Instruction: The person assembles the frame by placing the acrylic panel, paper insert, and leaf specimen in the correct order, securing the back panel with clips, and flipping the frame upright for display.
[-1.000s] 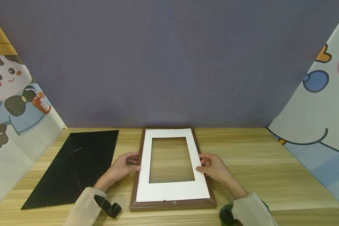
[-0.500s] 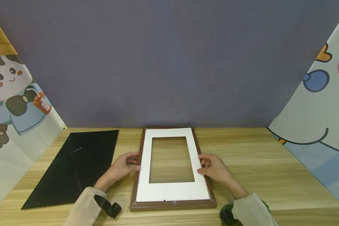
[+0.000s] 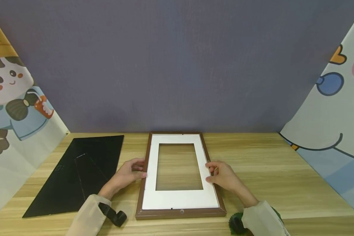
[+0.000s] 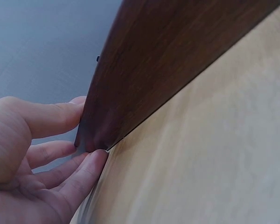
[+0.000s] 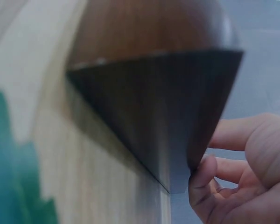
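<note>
Slightly shifted since the earlier frames, the right hand (image 3: 224, 175) had brought its index fingertip a little farther over the right edge of the white mat (image 3: 181, 199), while the left hand (image 3: 128, 175) stayed put. Both were partly curled and held the side rails of the brown frame (image 3: 159, 214), thumbs above and other fingers bent by the outer sides; how firmly could not be told, some fingertips being hidden in the wrist views. That frame lay flat at lower centre of the head view, its dark wood-look rails bordering the mat, whose rectangular cut-out showed the pale grain of the tabletop (image 3: 262, 164); whether glass covered it could not be made out. Small black specks (image 3: 171, 208) at the mat's edges were too tiny to identify. At lower left, the left forearm overlapped a black board (image 3: 97, 157) faintly marked with a tapering outline. Both sleeves (image 3: 87, 214) ran off the bottom, and a green shape (image 5: 18, 177) at left of the right wrist view was blurred and cut off.
</note>
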{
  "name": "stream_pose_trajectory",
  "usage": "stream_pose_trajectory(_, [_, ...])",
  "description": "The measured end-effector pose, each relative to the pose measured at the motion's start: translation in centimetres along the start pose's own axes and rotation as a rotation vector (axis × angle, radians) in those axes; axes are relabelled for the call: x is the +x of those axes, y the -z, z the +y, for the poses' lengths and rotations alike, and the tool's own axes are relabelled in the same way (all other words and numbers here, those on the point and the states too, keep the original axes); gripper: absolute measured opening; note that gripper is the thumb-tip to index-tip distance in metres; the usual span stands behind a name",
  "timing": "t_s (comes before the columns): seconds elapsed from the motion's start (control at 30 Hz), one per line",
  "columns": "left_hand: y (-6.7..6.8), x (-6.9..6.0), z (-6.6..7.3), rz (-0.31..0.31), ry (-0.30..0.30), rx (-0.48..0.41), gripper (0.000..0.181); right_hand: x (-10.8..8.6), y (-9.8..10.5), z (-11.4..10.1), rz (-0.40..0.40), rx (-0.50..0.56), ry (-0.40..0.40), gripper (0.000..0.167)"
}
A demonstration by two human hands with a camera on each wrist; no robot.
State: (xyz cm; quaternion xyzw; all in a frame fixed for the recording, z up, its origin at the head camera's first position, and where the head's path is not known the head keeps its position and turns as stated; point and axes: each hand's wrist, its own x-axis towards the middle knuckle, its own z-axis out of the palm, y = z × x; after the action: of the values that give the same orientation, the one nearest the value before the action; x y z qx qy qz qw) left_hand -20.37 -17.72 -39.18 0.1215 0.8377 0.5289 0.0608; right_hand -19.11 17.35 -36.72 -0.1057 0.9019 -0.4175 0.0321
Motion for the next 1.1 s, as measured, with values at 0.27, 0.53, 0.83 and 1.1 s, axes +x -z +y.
stream_pose_trajectory(0.27, [0.1,0.0,-0.1,-0.007,-0.032,0.002,0.06,0.0,0.2,-0.1,-0.028,-0.03,0.055,0.042])
stream_pose_trajectory(0.53, [0.0,0.1,-0.3,0.002,-0.027,0.0,0.059,0.0,0.6,0.3,-0.103,-0.027,0.12,0.046])
stream_pose_trajectory(0.83, [0.0,0.1,-0.2,-0.004,-0.01,0.007,0.058,-0.1,1.1,0.3,-0.163,0.028,0.115,0.05])
stream_pose_trajectory(1.1, [0.1,0.3,-0.5,0.007,-0.004,0.0,0.057,-0.3,2.0,-0.3,-0.167,0.015,0.121,0.047])
